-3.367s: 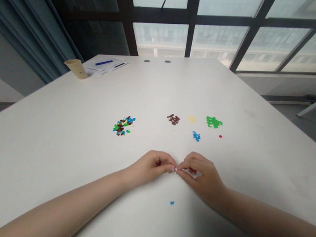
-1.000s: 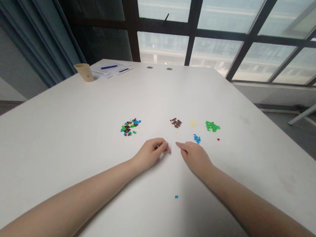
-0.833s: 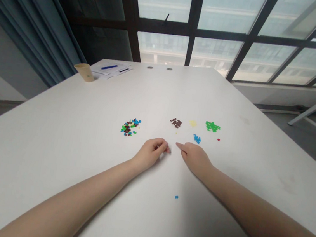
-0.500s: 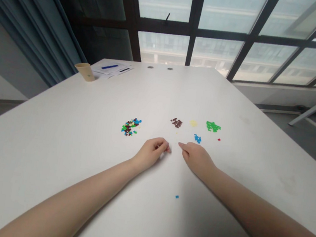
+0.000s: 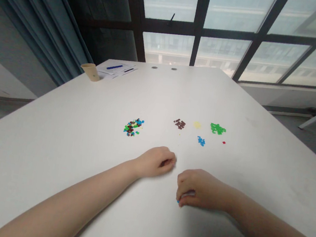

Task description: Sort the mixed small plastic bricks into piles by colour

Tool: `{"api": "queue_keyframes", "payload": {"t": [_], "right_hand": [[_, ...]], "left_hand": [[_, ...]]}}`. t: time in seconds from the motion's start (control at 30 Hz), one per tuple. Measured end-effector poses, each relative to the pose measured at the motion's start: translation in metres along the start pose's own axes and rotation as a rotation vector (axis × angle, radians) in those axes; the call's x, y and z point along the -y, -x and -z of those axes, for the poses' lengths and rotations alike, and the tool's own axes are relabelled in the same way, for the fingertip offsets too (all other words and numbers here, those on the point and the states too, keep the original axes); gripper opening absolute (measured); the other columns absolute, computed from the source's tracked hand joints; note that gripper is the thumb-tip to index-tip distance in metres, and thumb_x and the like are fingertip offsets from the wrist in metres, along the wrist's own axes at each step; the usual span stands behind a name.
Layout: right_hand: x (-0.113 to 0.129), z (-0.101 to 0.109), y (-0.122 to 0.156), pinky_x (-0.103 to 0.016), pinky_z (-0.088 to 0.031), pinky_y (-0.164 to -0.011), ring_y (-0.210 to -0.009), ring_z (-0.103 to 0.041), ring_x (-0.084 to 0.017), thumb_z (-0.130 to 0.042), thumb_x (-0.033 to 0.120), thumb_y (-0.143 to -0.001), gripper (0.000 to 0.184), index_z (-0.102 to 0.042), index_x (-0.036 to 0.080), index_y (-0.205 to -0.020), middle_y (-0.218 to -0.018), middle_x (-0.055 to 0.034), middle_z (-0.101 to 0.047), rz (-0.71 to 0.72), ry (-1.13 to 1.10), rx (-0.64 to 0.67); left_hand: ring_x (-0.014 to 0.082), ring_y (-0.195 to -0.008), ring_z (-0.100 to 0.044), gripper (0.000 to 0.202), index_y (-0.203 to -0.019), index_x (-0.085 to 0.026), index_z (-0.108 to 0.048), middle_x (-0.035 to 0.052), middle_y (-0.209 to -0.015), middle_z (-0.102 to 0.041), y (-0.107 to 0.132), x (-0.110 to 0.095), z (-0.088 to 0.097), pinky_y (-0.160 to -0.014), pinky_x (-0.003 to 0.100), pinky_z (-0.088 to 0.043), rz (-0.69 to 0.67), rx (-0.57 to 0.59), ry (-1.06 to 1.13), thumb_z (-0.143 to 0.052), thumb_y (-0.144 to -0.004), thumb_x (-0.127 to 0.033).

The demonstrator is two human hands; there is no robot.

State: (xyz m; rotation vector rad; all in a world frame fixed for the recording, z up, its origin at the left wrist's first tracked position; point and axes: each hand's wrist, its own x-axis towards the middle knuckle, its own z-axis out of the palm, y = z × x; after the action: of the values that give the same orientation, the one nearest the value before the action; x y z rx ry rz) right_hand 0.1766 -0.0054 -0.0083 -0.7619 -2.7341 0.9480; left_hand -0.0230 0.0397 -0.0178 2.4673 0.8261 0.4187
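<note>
We look across a white table (image 5: pixel 56 131) toward a dark-framed window (image 5: pixel 197 34), with a blue-grey curtain (image 5: pixel 40 11) at far left. Far left on the table, a paper cup (image 5: pixel 91 72), its inside hidden, stands beside papers (image 5: pixel 117 69). Mid-table lie tiny bricks: a mixed pile (image 5: pixel 132 127), then brown (image 5: pixel 179 124), yellow (image 5: pixel 197 125), green (image 5: pixel 218 129) and blue (image 5: pixel 201 141) clusters to the right. Nearer us, our left hand (image 5: pixel 156 162) rests loosely curled, holding nothing visible. Our right hand (image 5: pixel 199 189) curls down with its fingertips (image 5: pixel 179 200) just against a lone blue brick (image 5: pixel 177 201); we cannot tell whether they grip it.
</note>
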Motion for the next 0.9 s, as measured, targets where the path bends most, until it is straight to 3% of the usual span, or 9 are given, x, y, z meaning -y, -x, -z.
{"api": "queue_keyframes", "payload": {"t": [0.13,0.33,0.43,0.57,0.9], "right_hand": [[-0.008,-0.004,0.000,-0.022,-0.039,-0.067,-0.072,-0.054,-0.011,-0.054,0.026,-0.080,0.013,-0.066,0.022,-0.076,-0.073,0.0009,-0.059,0.017,-0.080,-0.072],[-0.023,-0.007,-0.008,-0.022,-0.040,-0.058,-0.062,-0.050,-0.010,-0.057,0.027,-0.078,0.013,-0.064,0.018,-0.070,-0.067,-0.0005,-0.056,-0.148,-0.410,-0.544],[-0.025,-0.005,-0.009,-0.023,-0.040,-0.059,-0.063,-0.051,-0.010,-0.058,0.029,-0.077,0.015,-0.063,0.018,-0.068,-0.066,0.0001,-0.055,-0.181,-0.522,-0.682],[-0.023,-0.005,-0.009,-0.023,-0.041,-0.060,-0.062,-0.050,-0.010,-0.059,0.032,-0.076,0.018,-0.062,0.019,-0.064,-0.063,0.0006,-0.055,-0.185,-0.595,-0.708],[-0.024,-0.012,-0.010,-0.023,-0.040,-0.058,-0.062,-0.050,-0.010,-0.059,0.033,-0.076,0.017,-0.063,0.019,-0.068,-0.065,0.0004,-0.055,-0.179,-0.576,-0.712]], "left_hand": [[0.0119,-0.062,-0.047,0.016,-0.077,-0.017,-0.057,0.0015,-0.065,-0.055,-0.001,-0.001,-0.001,-0.060,0.022,-0.036,0.012,0.017,0.038,-0.042,-0.080,-0.018],[0.0132,-0.074,-0.053,0.014,-0.084,-0.017,-0.057,0.0053,-0.078,-0.059,0.000,-0.008,0.000,-0.072,0.025,-0.042,-0.022,-0.161,0.275,-0.045,-0.082,-0.024],[0.0144,-0.078,-0.055,0.012,-0.086,-0.017,-0.061,0.0065,-0.080,-0.062,0.000,-0.009,-0.002,-0.074,0.027,-0.044,-0.082,-0.245,0.335,-0.053,-0.079,-0.025],[0.0144,-0.080,-0.057,0.016,-0.089,-0.020,-0.064,0.0064,-0.084,-0.063,-0.001,-0.011,-0.005,-0.074,0.027,-0.045,-0.095,-0.303,0.351,-0.061,-0.074,-0.026],[0.0128,-0.070,-0.056,0.007,-0.076,-0.019,-0.067,0.0048,-0.072,-0.063,-0.002,-0.015,-0.003,-0.069,0.027,-0.045,-0.108,-0.395,0.272,-0.060,-0.075,-0.022]]}}
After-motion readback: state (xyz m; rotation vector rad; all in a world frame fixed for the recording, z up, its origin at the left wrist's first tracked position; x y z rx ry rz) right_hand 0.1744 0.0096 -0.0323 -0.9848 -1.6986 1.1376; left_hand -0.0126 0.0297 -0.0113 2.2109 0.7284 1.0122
